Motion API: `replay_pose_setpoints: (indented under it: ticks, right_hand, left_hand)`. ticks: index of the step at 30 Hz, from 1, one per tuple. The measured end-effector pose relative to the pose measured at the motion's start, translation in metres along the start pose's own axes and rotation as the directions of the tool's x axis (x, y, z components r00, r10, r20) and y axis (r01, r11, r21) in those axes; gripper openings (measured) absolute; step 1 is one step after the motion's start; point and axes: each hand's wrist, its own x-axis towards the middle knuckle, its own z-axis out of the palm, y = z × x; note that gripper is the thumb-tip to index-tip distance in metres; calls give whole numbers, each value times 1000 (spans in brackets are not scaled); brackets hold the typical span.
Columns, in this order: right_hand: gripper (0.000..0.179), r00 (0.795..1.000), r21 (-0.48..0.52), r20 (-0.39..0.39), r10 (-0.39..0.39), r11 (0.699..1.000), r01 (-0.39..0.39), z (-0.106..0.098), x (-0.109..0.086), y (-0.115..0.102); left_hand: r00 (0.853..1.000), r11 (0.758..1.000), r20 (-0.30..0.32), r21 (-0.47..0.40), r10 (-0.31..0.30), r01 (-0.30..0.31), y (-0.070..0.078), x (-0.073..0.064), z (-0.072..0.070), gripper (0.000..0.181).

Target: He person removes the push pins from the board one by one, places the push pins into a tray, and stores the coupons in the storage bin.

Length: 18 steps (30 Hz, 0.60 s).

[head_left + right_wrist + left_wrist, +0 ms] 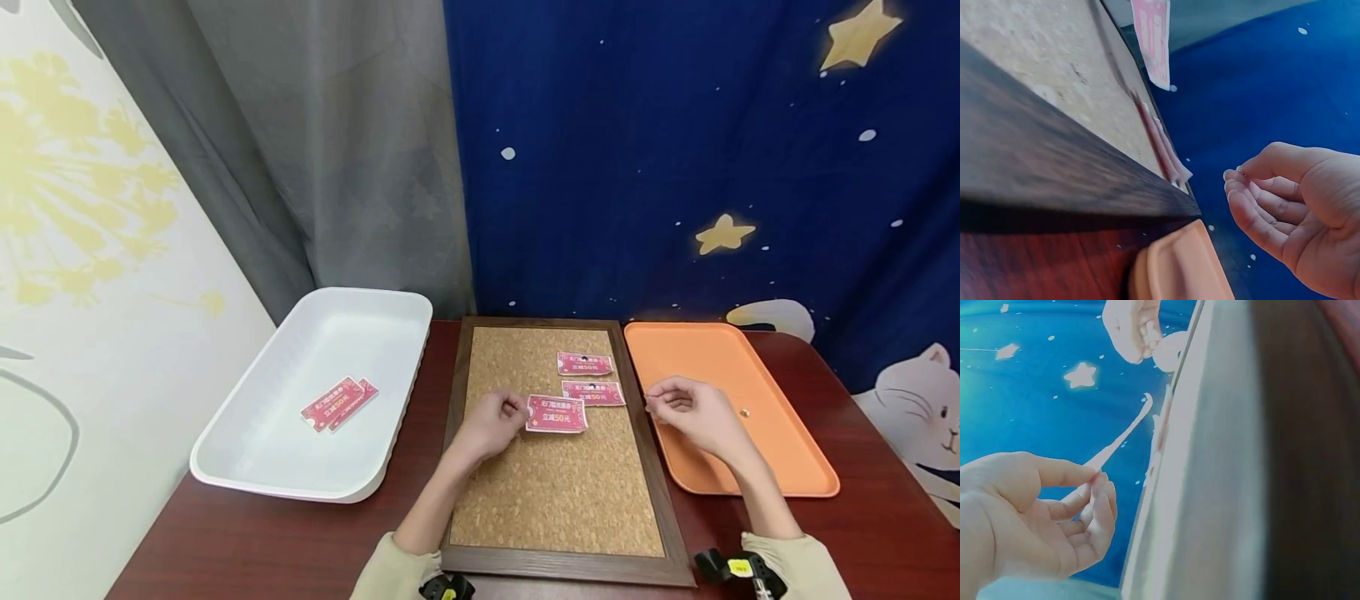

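Between thumb and fingertips, my left hand (491, 423) pinches the left edge of a pink paper coupon (556, 414). In the left wrist view that coupon (1119, 442) is seen edge-on, standing off the corkboard (555, 500). Two more coupons hang one above the other at the board's upper right, the higher coupon (585, 364) and the lower coupon (594, 393), each with a dark pin at its top. Right of the frame, over the orange tray (787, 454), my right hand (693, 412) has thumb and fingertips pinched together around a tiny thumbtack, mostly hidden by the fingertips.
To the left, a white bin (288, 333) contains two overlapping coupons (333, 404). A small metal tack (745, 412) lies in the orange tray. The board's dark wooden frame (570, 567) rests on the reddish table (247, 542), with curtains (555, 167) behind.
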Motion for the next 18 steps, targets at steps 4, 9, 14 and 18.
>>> replay_pose_setpoints:
  ticks: [4,9,14,18]
  right_hand:
    - [20,1000,2,-19,1,1000,-1,-8,-2,2]
    - [19,998,-11,-57,-22,1000,22,-15,-5,8]
    - [18,995,-48,-87,-44,998,40,-21,-9,12]
    - [19,994,-51,-97,-51,998,46,-26,-10,16]
  left_hand:
    - [999,999,-21,27,27,-26,-2,-2,-13,8]
    - [996,997,-43,30,74,-72,-6,-7,-31,8]
    - [992,996,-91,34,82,-79,-13,-11,-50,7]
    - [989,998,-130,22,68,-66,-16,-17,-66,6]
